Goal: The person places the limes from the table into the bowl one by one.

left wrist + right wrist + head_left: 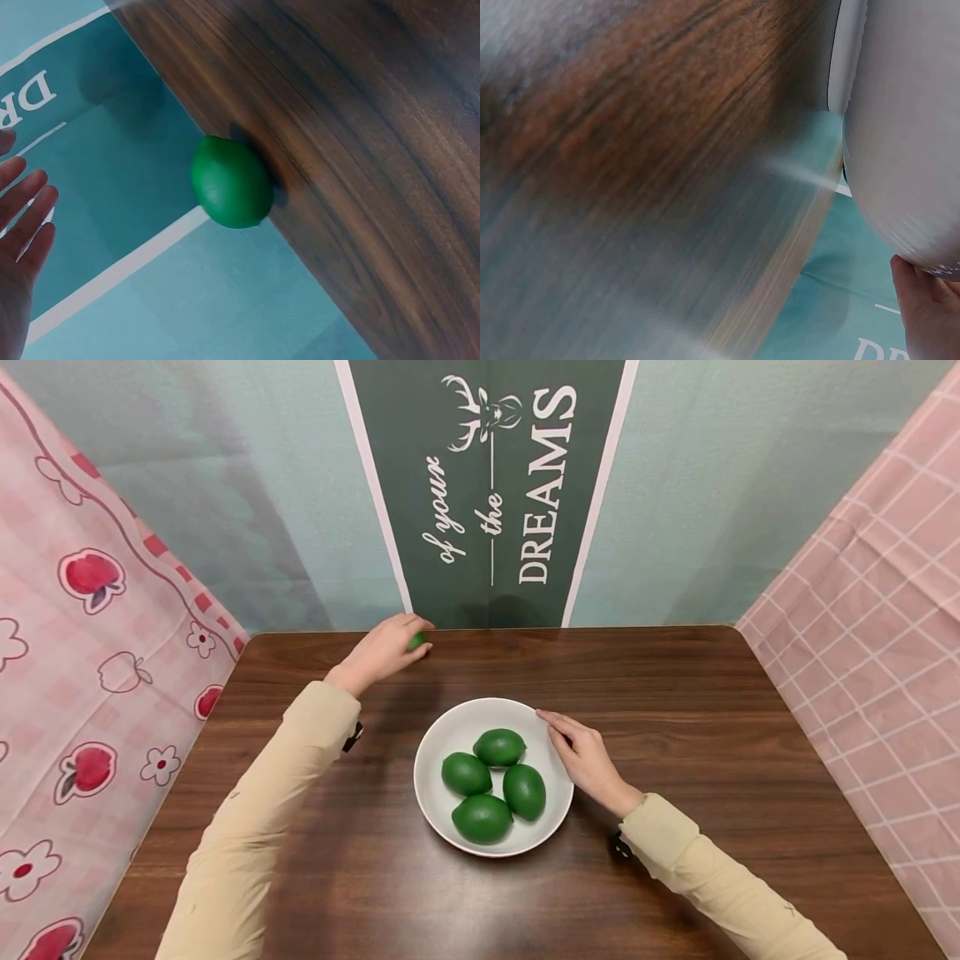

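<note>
My left hand [386, 647] reaches over the table's back edge, around a small green lime [416, 641]. In the left wrist view that lime [232, 182] sits at the wooden edge, and the hand's spread fingers [30, 217] show apart from it. A round white bowl [429, 802] stands in front of me with several limes [482, 818] in it. My right hand [588, 764] touches the bowl's right rim with nearly straight fingers. In the right wrist view, a fingertip [901, 270] meets the curved side of the bowl [904, 135].
The dark wooden table [675, 718] ends at the back against a hanging green and teal cloth [495, 602] with white lettering. Pink cloths hang on both sides, one with apples and flowers [90, 581], the other checked [862, 610].
</note>
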### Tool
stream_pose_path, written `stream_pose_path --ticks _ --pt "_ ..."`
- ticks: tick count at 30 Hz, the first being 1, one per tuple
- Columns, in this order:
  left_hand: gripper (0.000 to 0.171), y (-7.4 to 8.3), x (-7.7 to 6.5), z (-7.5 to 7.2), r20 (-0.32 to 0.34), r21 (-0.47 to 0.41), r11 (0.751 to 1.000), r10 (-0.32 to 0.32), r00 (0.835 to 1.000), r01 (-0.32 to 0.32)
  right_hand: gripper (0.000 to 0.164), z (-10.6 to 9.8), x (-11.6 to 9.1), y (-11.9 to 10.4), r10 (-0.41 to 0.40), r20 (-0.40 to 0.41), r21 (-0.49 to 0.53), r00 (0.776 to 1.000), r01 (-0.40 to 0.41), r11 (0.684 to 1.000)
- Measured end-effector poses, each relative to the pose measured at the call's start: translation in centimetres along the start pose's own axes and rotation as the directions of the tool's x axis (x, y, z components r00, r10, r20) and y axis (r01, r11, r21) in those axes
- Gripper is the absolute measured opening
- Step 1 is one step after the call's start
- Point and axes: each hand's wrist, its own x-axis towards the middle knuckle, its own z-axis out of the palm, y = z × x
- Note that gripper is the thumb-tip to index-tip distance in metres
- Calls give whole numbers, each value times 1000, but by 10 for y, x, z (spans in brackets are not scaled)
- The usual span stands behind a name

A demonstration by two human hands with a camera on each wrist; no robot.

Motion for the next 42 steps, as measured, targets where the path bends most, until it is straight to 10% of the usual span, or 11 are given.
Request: stream_pose_path --ticks 42 --pt "50 -50 7 44 83 39 980 -199 977 196 29 0 0 2 -11 3 10 1000 11 1000"
